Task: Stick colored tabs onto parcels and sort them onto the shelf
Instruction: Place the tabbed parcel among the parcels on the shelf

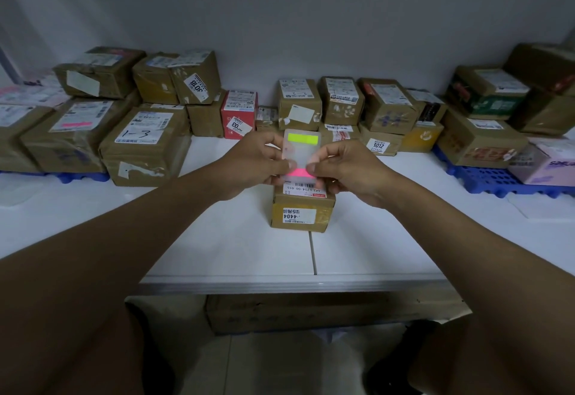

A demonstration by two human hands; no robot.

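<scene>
— Translucent plastic, is that what you have there?

— Yes. I hold a frosted tab sheet (299, 154) upright between both hands, just above the small brown parcel (302, 210) that sits on the white table (373, 248) in front of me. My left hand (258, 161) curls round the sheet's left edge, fingers behind and thumb in front. My right hand (342, 170) pinches the lower right corner, thumb and forefinger closing on the pink tab (297, 173).

— What else is on the sheet?

— A yellow-green tab (302, 138) near its top. The pink one lies at the bottom edge, close to the parcel's top label.

— And the parcel itself?

— Its near face carries a white label that reads 4404, upside down to me. It stands alone, near the seam between two table panels, apart from the other boxes.

— Where are those?

— Along the wall. A stack of brown cartons (105, 121) on my left, one marked 1-3 by hand; a red box (239, 113) near the middle; more brown boxes (382, 108) to the right. A blue pallet (485, 175) lies under the right-hand pile, with a pale pink box (547, 161) on it. Below the table edge I can see a large flat carton (311, 310) on the floor.
</scene>
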